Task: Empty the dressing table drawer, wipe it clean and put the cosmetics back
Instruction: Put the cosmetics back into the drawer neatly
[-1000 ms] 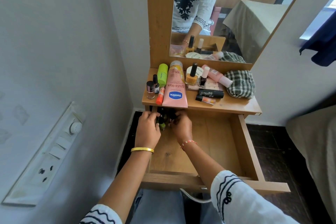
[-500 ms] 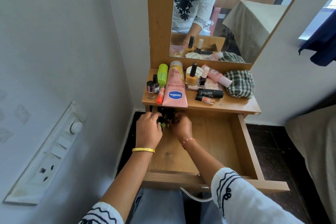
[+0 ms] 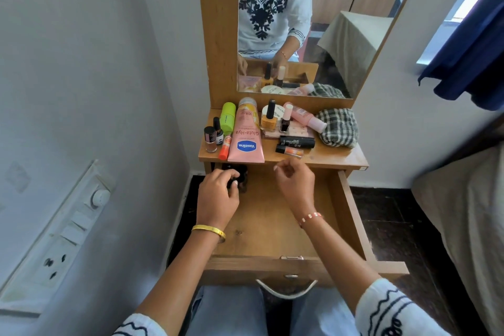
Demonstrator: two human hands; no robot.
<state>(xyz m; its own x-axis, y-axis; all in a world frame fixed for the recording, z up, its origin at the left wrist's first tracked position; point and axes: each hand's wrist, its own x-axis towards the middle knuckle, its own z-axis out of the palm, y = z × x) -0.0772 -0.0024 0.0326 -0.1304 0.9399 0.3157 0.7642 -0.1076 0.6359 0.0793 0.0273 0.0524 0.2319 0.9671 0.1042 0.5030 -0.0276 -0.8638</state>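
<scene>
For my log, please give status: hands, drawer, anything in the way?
Left hand grips dark items at drawer back-left corner. Right hand curled, holding nothing. Cosmetics crowd tabletop.

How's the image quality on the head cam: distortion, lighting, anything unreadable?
Head view: wide-angle bowing bends the wall and drawer edges; soft daylight from the window at right, no harsh glare; the mirror is clear; dark items under the left hand sit in shadow beneath the tabletop, unreadable; the right hand is sharp.
</scene>
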